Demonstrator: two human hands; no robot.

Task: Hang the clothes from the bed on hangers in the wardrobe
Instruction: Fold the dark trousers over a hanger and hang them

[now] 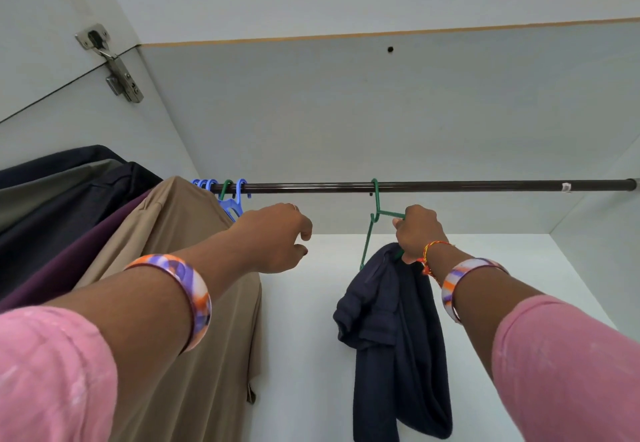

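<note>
From the head camera, looking up into a white wardrobe (381,112), a green hanger (372,219) has its hook over the dark rod (450,185), roughly midway along the rod's visible length. A dark navy garment (398,337) droops from the hanger, bunched and uneven, its cloth falling in a long fold down toward the bottom of the frame. The right hand (420,232) grips the hanger's upper arm just right of the hook, fingers curled round the thin green bar, with the top of the navy garment touching the heel of that hand. The left hand (277,237) hangs in the air to the left of the hanger, well apart from it, holding nothing; its fingers are loosely curled and point downward. Just behind the left hand a tan garment (194,285) hangs from the rod, and beside it purple and dark clothes (69,216) crowd the left end, on blue hangers (228,206) and one more green one. A metal hinge (114,63) sits on the upper left panel.
</note>
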